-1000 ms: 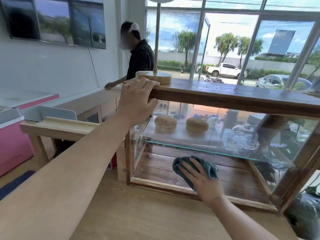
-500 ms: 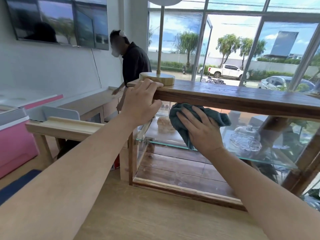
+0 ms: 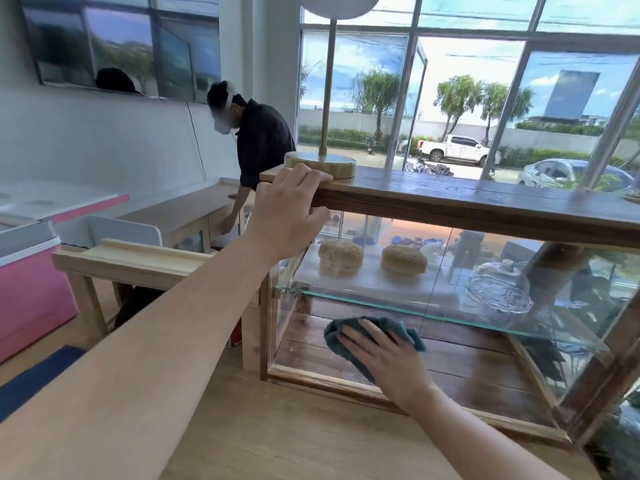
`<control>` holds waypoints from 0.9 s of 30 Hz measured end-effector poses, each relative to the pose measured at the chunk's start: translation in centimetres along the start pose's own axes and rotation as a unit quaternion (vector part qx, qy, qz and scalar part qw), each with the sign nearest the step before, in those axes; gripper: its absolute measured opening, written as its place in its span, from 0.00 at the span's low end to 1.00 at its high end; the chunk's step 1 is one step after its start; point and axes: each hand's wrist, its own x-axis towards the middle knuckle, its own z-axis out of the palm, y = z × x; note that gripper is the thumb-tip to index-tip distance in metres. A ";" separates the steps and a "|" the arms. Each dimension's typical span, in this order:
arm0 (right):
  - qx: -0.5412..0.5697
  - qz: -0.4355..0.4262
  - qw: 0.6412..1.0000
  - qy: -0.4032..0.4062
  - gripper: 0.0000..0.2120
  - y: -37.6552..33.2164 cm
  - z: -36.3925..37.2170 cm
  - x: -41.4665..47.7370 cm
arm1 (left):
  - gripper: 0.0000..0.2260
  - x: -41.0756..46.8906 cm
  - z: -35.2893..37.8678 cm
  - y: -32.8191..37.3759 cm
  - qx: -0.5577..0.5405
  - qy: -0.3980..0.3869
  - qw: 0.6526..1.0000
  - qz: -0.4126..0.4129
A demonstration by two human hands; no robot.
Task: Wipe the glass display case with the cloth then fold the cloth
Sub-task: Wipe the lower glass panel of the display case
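Probably a bakery café: buns (image 3: 340,257) in a glass display case (image 3: 450,209), street-facing windows (image 3: 467,98).

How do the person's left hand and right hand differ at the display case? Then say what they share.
The left hand is high on the wooden top; the right hand is low on the front glass. Left hand fingers curl over the edge; right hand fingers lie flat. The right hand presses a cloth; the left hand has none. Both touch the case.
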 end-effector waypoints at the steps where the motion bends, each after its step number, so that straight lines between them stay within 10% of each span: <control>1: 0.008 0.027 0.999 0.032 0.35 1.1 -0.7 0.8 | 0.24 0.0 0.0 0.0 0.002 -0.002 1.000 0.001; 5: 0.040 0.149 0.976 0.156 0.22 6.3 -4.6 4.7 | 0.22 -0.1 0.2 -0.2 0.020 0.011 1.000 0.018; 17: 0.077 0.100 0.972 0.198 0.22 5.3 -5.9 11.4 | 0.24 -0.6 -0.8 -3.4 0.019 0.051 0.999 -0.003; 24: 0.057 -0.122 0.987 -0.085 0.34 -3.7 1.4 3.4 | 0.23 -0.2 -0.6 -4.2 0.000 0.064 0.998 0.021; 27: 0.062 -0.079 0.993 -0.059 0.36 -3.1 0.3 4.7 | 0.23 0.4 -0.8 -4.7 -0.027 0.070 0.997 0.036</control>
